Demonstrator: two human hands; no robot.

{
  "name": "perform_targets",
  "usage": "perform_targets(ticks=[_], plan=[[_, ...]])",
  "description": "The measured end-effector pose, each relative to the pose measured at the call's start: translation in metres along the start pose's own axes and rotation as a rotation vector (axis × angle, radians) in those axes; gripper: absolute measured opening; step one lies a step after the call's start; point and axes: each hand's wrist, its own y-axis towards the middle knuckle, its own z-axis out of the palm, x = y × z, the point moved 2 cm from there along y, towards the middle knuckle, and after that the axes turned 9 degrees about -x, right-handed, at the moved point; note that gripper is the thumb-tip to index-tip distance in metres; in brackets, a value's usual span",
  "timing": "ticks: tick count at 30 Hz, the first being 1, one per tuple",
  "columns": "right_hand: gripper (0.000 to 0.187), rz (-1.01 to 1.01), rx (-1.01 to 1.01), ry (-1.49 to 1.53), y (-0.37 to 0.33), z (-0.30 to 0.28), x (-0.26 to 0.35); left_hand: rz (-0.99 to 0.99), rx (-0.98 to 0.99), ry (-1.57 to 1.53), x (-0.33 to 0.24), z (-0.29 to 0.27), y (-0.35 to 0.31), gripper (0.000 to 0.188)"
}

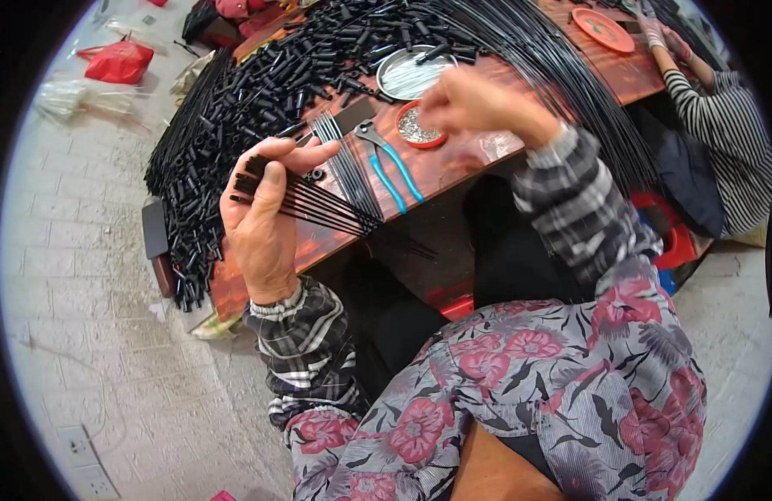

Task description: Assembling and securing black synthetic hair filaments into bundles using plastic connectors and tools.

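Note:
My left hand (262,219) is closed round a fanned bunch of thin black rods (332,207), pinched near one end between thumb and fingers. Their other ends slant down to the right, past the table edge. My right hand (490,107) hovers above a small red-rimmed dish of tiny metal pieces (418,125); its fingers are smeared by motion, so their grip is unclear. Just behind is a round metal dish holding thin pale pieces (411,73). Blue-handled pliers (389,164) and a row of thin grey rods (346,167) lie on the table between my hands.
Black tubular parts (319,63) are heaped across the reddish table (478,154). Long black rods (561,63) sweep along its right side. A cleaver-like blade (155,230) sits at the left edge. Another person in striped sleeves (720,125) works at right, near an orange plate (603,30).

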Motion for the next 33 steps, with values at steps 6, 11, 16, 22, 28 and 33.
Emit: perform_targets(ticks=[6,11,16,22,28,33], plan=[[0.015,0.072,-0.299,-0.57,0.082,-0.01,-0.071,-0.08,0.027,-0.003,0.002,0.014,0.014,0.02],[0.012,-0.027,-0.282,-0.643,0.086,-0.001,-0.069,-0.095,0.002,-0.005,0.0,0.015,0.009,0.02],[0.011,-0.061,-0.299,-0.448,0.083,-0.002,-0.076,-0.086,-0.003,0.005,0.0,0.011,0.008,0.022],[0.013,0.023,-0.29,-0.007,0.062,-0.023,-0.011,-0.15,-0.02,-0.015,-0.002,0.011,0.012,0.021],[0.01,-0.568,-0.275,0.102,0.023,-0.024,0.082,-0.167,-0.018,-0.023,-0.005,0.014,0.014,0.02],[0.02,-0.727,-0.308,-0.171,0.011,-0.018,0.102,-0.157,-0.017,-0.025,-0.004,0.014,0.013,0.019]])
